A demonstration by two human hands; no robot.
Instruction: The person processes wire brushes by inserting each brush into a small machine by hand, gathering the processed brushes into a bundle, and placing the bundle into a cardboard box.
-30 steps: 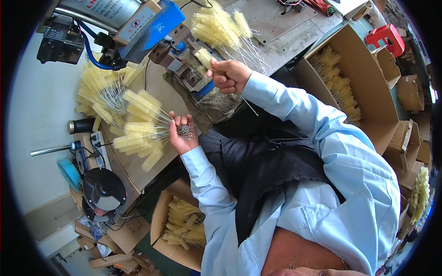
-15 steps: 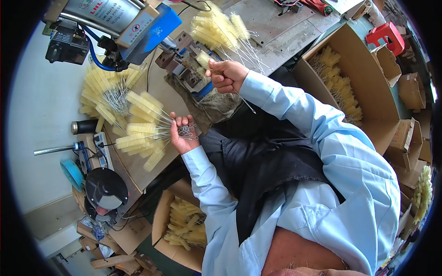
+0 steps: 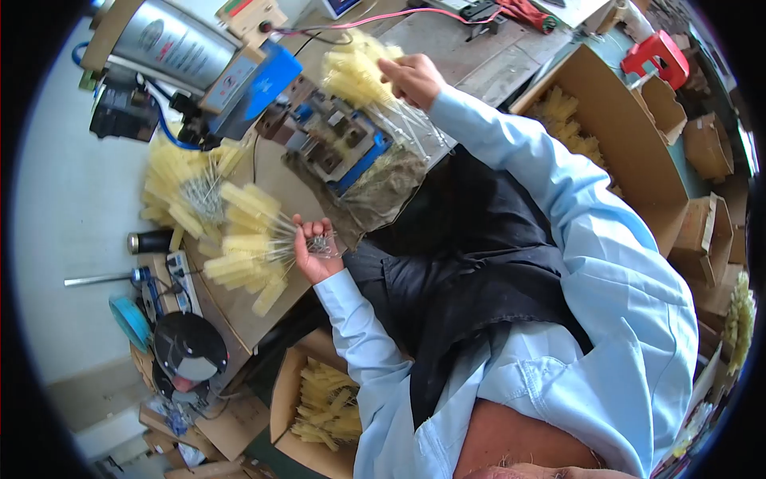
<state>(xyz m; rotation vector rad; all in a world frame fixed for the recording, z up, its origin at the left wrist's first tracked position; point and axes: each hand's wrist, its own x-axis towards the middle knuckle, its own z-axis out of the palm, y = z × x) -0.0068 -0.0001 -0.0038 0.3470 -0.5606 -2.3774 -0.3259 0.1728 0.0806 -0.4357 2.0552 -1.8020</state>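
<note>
My left hand [image 3: 317, 254] is closed around the wire stems of a fan of bottle brushes [image 3: 249, 257] with pale yellow bristles; the looped stem ends stick out past my fingers. Over at the far side of the bench, my right hand [image 3: 416, 81] is at a pile of similar brushes [image 3: 357, 70], its index finger stretched out and no brush plainly seen in it. The stems of that pile hang below it, blurred. Between my hands stands a metal fixture [image 3: 339, 140] with blue sides, and a dark cloth [image 3: 383, 191] lies along its near edge.
A pneumatic cylinder [image 3: 175, 52] with a blue guard hangs above the bench on the left. More brushes [image 3: 179, 184] lie beneath it. Cardboard boxes of brushes stand on the right [image 3: 630, 120] and below the bench [image 3: 287, 391]. A black round device [image 3: 190, 347] sits at lower left.
My right hand has moved from the fixture up to the far brush pile; the brush it held no longer shows clearly in it. My left hand keeps its bundle in nearly the same place.
</note>
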